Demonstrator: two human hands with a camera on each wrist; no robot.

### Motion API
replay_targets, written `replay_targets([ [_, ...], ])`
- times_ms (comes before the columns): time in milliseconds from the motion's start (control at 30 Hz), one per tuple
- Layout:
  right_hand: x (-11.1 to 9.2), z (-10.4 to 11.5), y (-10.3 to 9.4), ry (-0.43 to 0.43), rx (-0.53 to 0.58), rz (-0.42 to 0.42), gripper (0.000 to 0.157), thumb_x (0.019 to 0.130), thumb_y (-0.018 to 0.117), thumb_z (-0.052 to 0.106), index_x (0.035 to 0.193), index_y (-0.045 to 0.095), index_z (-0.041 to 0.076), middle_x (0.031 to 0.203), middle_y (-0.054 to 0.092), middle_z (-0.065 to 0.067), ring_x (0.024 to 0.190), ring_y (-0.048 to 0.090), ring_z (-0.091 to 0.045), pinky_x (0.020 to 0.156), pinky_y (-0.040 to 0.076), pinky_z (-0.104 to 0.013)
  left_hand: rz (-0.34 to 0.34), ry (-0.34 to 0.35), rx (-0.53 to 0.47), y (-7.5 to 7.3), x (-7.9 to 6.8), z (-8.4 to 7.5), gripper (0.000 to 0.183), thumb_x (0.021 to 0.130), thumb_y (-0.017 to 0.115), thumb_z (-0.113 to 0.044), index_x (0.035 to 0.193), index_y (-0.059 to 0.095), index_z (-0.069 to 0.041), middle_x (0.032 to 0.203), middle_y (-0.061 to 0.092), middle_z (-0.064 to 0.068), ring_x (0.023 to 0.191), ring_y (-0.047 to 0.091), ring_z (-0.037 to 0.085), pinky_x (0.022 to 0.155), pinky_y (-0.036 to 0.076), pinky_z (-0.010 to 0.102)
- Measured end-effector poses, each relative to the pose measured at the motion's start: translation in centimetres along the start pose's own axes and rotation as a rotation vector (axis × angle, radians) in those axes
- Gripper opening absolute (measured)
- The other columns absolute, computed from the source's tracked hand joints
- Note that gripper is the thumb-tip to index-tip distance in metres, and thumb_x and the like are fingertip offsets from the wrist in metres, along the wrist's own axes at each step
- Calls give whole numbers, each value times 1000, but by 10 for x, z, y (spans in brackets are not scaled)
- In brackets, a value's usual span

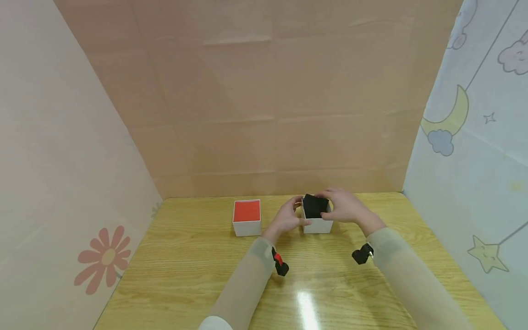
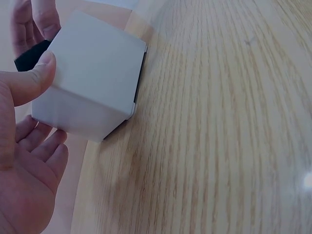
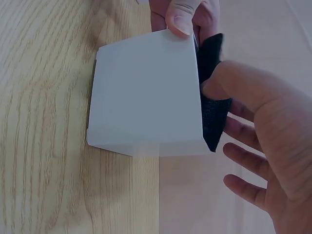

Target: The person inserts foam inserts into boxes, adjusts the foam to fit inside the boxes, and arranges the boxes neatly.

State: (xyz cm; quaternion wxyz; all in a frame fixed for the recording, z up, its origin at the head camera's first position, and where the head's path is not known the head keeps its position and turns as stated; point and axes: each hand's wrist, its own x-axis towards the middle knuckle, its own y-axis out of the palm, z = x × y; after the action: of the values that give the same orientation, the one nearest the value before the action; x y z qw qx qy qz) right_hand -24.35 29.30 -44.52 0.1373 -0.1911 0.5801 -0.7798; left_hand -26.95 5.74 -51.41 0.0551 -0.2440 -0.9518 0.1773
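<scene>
A white box (image 1: 317,226) stands near the back of the table, right of centre. My left hand (image 1: 287,217) holds its left side; in the left wrist view the thumb lies on the near wall and fingers curl along the side. My right hand (image 1: 347,206) pinches a black felt-like piece (image 1: 314,207) between thumb and fingers at the box's open top. Tilted, that black piece (image 3: 213,109) sticks out above the rim in the right wrist view. Its lower part is hidden by the walls of the box (image 2: 92,63).
Left of my hands stands a second white box (image 1: 247,228), with a flat red piece (image 1: 246,211) at its top. Brown paper (image 1: 272,114) rises behind the wooden table (image 1: 198,270). Patterned panels flank it on both sides.
</scene>
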Motion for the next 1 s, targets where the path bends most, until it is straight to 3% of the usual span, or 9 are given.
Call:
replay_targets([
  [500,12,8,-2,15,-83,82,65,85,87,30,142,68,5,138,65,-19,124,61,-42,102,51,-62,-11,4,13,-2,3,4,91,86,93,-17,163,45,-17,161,51,5,149,47,31,120,40,53],
  [733,14,12,-3,-34,-66,8,64,83,84,29,141,68,5,129,72,-13,113,65,-36,93,54,-58,-10,17,17,-2,2,5,89,86,93,-18,162,46,-19,161,52,3,150,47,32,120,40,55],
  [833,15,12,-5,-64,-114,-35,68,81,83,30,144,67,9,129,72,-12,109,65,-34,88,55,-59,-14,20,16,-2,2,5,90,85,93,-19,162,46,-19,161,52,4,149,47,34,120,40,56],
  [1000,17,12,-6,-53,-204,-43,64,81,82,34,141,70,16,131,71,-11,116,64,-38,93,53,-63,-17,36,9,-2,3,6,89,85,94,-19,161,47,-19,160,53,3,148,49,32,119,41,55],
])
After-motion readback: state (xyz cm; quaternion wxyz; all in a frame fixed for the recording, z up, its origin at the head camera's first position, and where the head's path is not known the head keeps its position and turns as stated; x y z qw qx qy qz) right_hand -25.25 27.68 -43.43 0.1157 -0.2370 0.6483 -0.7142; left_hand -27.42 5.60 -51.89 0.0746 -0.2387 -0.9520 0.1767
